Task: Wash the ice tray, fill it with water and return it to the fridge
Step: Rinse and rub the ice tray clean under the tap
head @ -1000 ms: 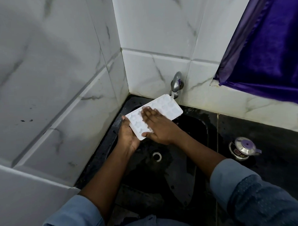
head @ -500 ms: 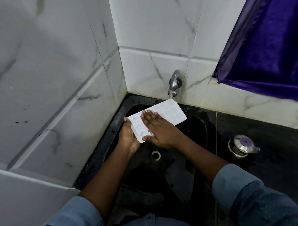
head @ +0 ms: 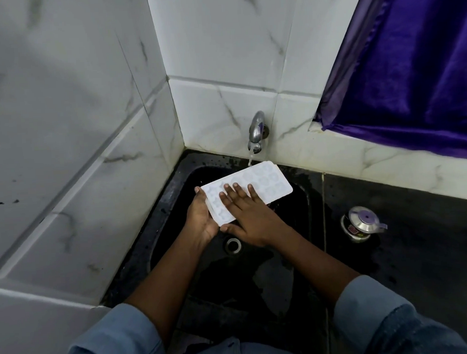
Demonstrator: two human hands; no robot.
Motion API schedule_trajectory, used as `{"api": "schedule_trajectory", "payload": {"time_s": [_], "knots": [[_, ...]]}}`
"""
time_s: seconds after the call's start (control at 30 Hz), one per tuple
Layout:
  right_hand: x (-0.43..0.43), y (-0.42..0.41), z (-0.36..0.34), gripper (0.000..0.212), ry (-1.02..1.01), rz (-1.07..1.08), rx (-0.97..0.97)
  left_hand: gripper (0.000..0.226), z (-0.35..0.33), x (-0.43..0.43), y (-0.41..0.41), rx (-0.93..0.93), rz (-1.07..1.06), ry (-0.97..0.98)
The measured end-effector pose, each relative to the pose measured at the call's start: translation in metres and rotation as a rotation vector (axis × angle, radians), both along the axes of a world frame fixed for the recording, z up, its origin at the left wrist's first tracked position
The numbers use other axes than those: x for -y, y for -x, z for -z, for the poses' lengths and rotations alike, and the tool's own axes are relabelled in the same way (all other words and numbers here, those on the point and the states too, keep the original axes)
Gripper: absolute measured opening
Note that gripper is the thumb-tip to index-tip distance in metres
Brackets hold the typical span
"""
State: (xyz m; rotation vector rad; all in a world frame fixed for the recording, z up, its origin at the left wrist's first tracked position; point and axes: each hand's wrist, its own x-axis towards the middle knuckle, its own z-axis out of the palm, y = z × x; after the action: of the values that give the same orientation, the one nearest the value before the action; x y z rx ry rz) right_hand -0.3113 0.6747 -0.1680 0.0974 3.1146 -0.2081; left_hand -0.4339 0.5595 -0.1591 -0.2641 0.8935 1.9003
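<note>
one white ice tray (head: 267,184), rounded cells, far end under tap (head: 257,127) stream

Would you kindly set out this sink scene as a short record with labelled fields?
place: black sink in a tiled corner
tap: running; its thin stream lands on the tray's far end
ice tray: white, held above the basin
left hand: grips the tray's near end from beneath
right hand: lies flat on the tray's top face, fingers straight
counter: a steel container with a purple-topped lid, right of the sink
stage: washing; not yet filled
</note>
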Motion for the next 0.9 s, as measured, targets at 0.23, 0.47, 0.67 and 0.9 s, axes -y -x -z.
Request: {"api": "schedule_trajectory", "payload": {"time_s": [0.23,0.47,0.67,0.9], "knots": [[-0.04,0.003,-0.026,0.083,0.117,0.463,0.027,0.074,-0.011,-0.031,-0.003,-0.037,0.103,0.007],[-0.027,0.003,-0.023,0.093,0.058,0.238,-0.016,0.06,-0.018,-0.066,-0.01,-0.068,0.167,0.041],[-0.034,0.004,-0.02,0.085,0.145,0.384,-0.071,0.056,-0.022,-0.09,-0.017,-0.022,0.193,0.009],[-0.056,0.001,-0.032,0.087,0.133,0.4,-0.048,0.063,-0.02,-0.1,-0.007,-0.015,0.165,-0.016]]}}
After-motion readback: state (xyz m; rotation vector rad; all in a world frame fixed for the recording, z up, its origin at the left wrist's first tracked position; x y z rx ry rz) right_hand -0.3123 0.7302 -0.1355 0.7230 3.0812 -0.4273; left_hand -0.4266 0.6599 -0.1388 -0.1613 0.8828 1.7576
